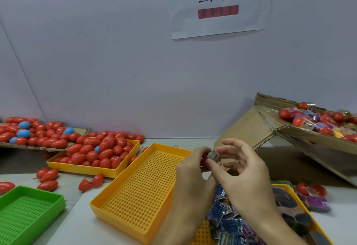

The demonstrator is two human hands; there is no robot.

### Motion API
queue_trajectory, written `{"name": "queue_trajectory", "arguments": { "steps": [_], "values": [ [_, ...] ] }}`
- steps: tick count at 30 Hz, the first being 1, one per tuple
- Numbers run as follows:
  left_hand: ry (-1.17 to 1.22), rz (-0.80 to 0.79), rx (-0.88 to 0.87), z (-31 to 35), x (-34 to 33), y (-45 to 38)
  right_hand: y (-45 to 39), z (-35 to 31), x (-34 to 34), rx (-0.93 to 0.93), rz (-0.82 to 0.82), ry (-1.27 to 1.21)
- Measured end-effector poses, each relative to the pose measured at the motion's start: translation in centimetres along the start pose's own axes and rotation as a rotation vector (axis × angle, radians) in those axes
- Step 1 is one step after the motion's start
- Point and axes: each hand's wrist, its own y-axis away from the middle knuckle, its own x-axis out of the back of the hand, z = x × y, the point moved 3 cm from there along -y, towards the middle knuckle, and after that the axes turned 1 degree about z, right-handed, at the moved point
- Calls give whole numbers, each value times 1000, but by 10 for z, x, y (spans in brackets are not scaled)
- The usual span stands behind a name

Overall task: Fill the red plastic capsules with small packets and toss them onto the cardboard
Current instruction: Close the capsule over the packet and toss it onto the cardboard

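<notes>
Red plastic capsule (204,164) sits between the two hands above the near corner of the empty perforated yellow plastic tray (139,190), mostly hidden by fingers. The left hand (193,169) has its grip curled round the capsule from the left. The right hand (243,175) pinches a small silver-printed packet (213,155) between thumb and forefinger at the capsule's top, its other fingers spread loosely; whether the packet is partly inside the capsule cannot be told.

Below the hands, a second yellow tray (289,187) holds a heap of small blue and purple foil packets (229,219), with dark packets at its right side. An open red capsule and a purple packet (316,203) lie on the white tabletop (81,212) just beside that tray.

On the left, a flat sheet of brown cardboard (82,130) carries many closed red capsules and a few blue ones (24,133). Next to it a third yellow tray (116,171) is piled with red capsules, and several more lie loose on the tabletop, one of them split open (90,183). A green perforated plastic tray (29,212) stands at the lower left.

At the right, a tilted brown cardboard box (247,127) holds red capsules mixed with colourful packets. A white paper sign (220,5) with two large characters and a red bar hangs on the pale wall behind.
</notes>
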Motion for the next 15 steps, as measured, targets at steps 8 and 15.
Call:
{"name": "queue_trajectory", "arguments": {
  "steps": [8,15],
  "values": [
    [1067,31,785,-7,4,-6,1,1,0,51,-123,134],
    [1081,-193,738,-1,-4,-3,-2,-6,6,175,-55,239]
  ]
}}
